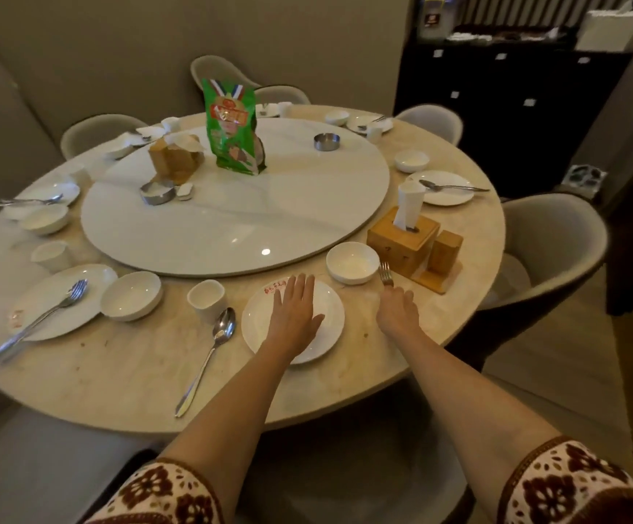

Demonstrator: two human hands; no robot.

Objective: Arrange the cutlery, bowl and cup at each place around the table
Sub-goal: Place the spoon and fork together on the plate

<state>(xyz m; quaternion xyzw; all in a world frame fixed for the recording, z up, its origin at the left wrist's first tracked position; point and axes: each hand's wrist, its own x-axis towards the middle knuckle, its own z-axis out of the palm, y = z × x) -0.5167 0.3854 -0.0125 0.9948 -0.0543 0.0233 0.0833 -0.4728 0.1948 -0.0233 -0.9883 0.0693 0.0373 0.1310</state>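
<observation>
Cutlery at the nearest place is split between the two hands: a fork (386, 273) is gripped by the closed right hand (398, 311), its tines pointing away toward a white bowl (352, 263) just beyond and between the hands. A plate (320, 346) is covered by the left hand (295, 313), laid flat with fingers spread. Left of that hand a spoon (209, 353) is seen, and a cup (207, 299) just beyond it.

Round table (118, 372) bears plates (266, 330), bowls (352, 263), cups (206, 299), cutlery (209, 353).
</observation>
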